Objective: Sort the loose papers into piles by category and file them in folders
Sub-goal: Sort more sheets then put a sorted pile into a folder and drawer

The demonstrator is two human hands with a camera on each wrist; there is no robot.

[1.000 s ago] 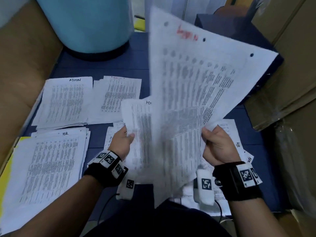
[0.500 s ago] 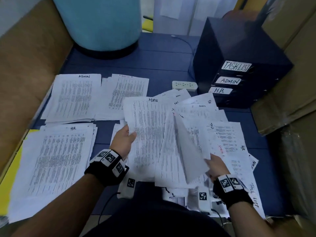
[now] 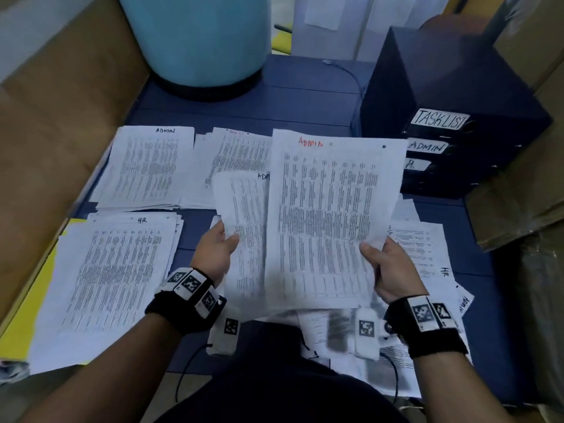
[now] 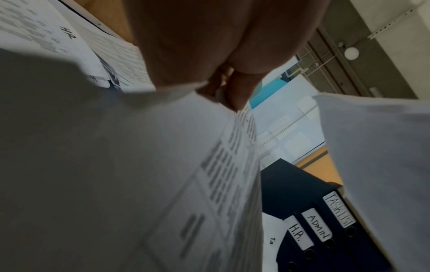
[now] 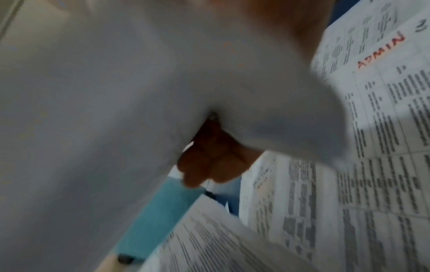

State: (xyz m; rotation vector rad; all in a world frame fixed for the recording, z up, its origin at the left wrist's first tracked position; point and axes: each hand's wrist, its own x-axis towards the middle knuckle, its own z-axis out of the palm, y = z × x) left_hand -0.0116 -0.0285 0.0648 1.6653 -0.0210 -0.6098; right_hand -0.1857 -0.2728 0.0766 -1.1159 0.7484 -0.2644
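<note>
My right hand (image 3: pixel 374 254) grips the lower right edge of a printed sheet headed ADMIN in red (image 3: pixel 329 215), lifted above the desk; its blank back (image 5: pixel 116 110) fills the right wrist view. My left hand (image 3: pixel 224 242) holds a second sheet marked ADMIN in black (image 3: pixel 244 215) by its left edge, thumb on top; that sheet (image 4: pixel 163 184) shows in the left wrist view. Loose papers (image 3: pixel 421 251) lie under and right of my hands, some marked HR. Sorted piles sit left: an ADMIN pile (image 3: pixel 146 166), another pile (image 3: pixel 235 160), an HR pile (image 3: pixel 116 270).
Dark binders labelled TASKLIST, ADMIN and H.R. (image 3: pixel 439 141) stand at the back right, also seen as binders (image 4: pixel 325 230). A big light-blue drum (image 3: pixel 195 38) stands behind the piles. Brown cardboard walls (image 3: pixel 55 117) close both sides. A yellow folder (image 3: pixel 27 315) lies under the HR pile.
My right hand dropped the earlier raised sheet onto the loose heap, then lifted a red-headed ADMIN sheet up beside the left hand's sheet. The left hand stayed on its sheet.
</note>
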